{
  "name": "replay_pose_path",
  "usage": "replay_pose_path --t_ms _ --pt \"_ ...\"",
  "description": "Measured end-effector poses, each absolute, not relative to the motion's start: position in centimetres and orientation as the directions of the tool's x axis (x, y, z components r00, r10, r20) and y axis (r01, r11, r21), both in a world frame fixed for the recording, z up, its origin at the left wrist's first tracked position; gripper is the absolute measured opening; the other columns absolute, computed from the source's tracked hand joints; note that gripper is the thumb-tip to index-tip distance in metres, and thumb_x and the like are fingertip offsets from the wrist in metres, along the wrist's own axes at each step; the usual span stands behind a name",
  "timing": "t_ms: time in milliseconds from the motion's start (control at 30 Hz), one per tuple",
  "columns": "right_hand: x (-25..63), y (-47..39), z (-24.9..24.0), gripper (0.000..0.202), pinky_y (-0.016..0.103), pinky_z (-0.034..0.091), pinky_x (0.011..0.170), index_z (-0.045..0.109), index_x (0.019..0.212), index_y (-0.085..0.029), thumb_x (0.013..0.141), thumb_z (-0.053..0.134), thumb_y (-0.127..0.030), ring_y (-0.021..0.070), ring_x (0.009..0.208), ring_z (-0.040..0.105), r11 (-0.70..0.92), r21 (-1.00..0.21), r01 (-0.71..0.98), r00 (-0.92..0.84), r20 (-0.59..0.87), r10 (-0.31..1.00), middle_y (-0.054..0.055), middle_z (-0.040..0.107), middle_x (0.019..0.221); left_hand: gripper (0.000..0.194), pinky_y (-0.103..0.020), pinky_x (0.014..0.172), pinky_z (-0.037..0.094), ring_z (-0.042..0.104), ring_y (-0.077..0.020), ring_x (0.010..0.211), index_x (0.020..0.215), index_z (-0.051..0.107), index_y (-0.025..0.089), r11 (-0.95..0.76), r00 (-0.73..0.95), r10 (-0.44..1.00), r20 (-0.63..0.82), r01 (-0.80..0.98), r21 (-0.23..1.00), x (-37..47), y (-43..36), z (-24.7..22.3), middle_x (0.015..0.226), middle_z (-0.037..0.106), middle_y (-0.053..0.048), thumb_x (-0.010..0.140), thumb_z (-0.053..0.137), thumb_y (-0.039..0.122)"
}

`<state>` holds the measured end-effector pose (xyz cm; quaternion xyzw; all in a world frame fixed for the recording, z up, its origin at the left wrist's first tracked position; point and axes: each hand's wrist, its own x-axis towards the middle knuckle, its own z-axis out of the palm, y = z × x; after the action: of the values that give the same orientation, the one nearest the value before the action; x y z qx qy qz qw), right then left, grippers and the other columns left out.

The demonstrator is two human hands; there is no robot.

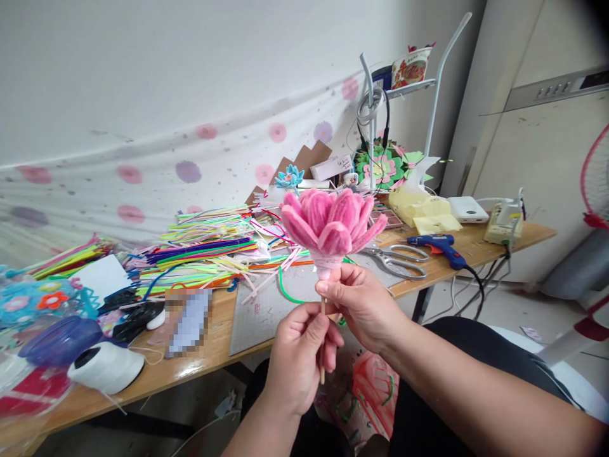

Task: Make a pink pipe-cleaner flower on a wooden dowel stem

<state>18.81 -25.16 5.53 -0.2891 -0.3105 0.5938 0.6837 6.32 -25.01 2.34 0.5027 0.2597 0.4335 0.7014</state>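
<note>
A pink pipe-cleaner flower (333, 222) stands upright in front of me on a thin wooden stick (323, 374). White thread or tape wraps the base under its petals. My right hand (364, 301) pinches the stem just below that wrapped base. Lower down, my left hand (302, 355) is closed around the stick, whose bottom end pokes out beneath the fingers. Behind the flower, a grey cutting mat (254, 324) lies on the wooden table, with a green pipe cleaner (288, 293) curving across it.
Bundles of coloured pipe cleaners (200, 251) cover the table's middle left. Scissors (399, 260) and a blue glue gun (440, 247) lie at the right, its cable hanging off the edge. A white thread spool (107, 368) sits front left. A blue flower (289, 178) stands at the back.
</note>
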Motion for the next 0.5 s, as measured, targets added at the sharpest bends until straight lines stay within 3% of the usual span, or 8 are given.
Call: replay_pose_path --t_ms 100,167,267,367,500 --pt "19.0 -24.7 5.3 0.036 0.019 0.023 0.041 0.053 0.051 -0.016 0.051 0.087 -0.027 0.0027 0.039 0.034 0.194 -0.781 -0.594 0.217 0.076 0.973 -0.007 0.052 0.045 0.016 -0.011 0.039 0.033 0.046 -0.0005 0.040 0.084 0.064 0.017 -0.094 0.299 0.940 0.164 -0.236 0.967 6.4 -25.3 1.7 0.064 0.059 0.005 0.079 0.071 0.030" --pt "19.2 -24.6 5.1 0.036 0.020 0.018 0.041 0.054 0.051 -0.015 0.052 0.087 -0.028 0.0022 0.040 0.029 0.200 -0.785 -0.586 0.222 0.082 0.972 -0.007 0.050 0.046 0.015 -0.011 0.039 0.031 0.044 0.0000 0.039 0.079 0.063 0.016 -0.126 0.247 0.952 0.180 -0.219 0.968 6.4 -25.4 1.7 0.061 0.057 0.005 0.082 0.068 0.030" --pt "19.7 -24.8 5.1 0.028 0.021 0.019 0.043 0.061 0.058 -0.014 0.058 0.085 -0.029 0.0030 0.043 0.030 0.193 -0.781 -0.593 0.142 0.134 0.981 -0.006 0.050 0.049 0.022 -0.011 0.037 0.027 0.039 0.0003 0.036 0.073 0.060 0.015 -0.034 0.286 0.950 0.129 -0.315 0.949 6.3 -25.5 2.5 0.055 0.053 0.006 0.084 0.065 0.034" --pt "20.0 -25.2 5.4 0.022 0.021 0.019 0.045 0.066 0.065 -0.014 0.062 0.082 -0.029 0.0028 0.044 0.030 0.167 -0.771 -0.614 0.049 0.175 0.983 -0.006 0.050 0.052 0.024 -0.011 0.033 0.020 0.027 0.0015 0.031 0.072 0.059 0.016 0.161 0.406 0.913 0.031 -0.429 0.889 6.1 -25.5 3.4 0.048 0.048 0.008 0.079 0.069 0.036" --pt "20.0 -25.5 5.6 0.026 0.021 0.017 0.044 0.065 0.063 -0.013 0.059 0.084 -0.031 0.0021 0.043 0.028 0.156 -0.769 -0.620 0.035 0.171 0.985 -0.005 0.054 0.053 0.028 -0.012 0.031 0.018 0.024 0.0006 0.028 0.073 0.058 0.017 0.275 0.507 0.861 -0.030 -0.416 0.867 6.1 -25.3 3.4 0.044 0.044 0.009 0.076 0.071 0.042"
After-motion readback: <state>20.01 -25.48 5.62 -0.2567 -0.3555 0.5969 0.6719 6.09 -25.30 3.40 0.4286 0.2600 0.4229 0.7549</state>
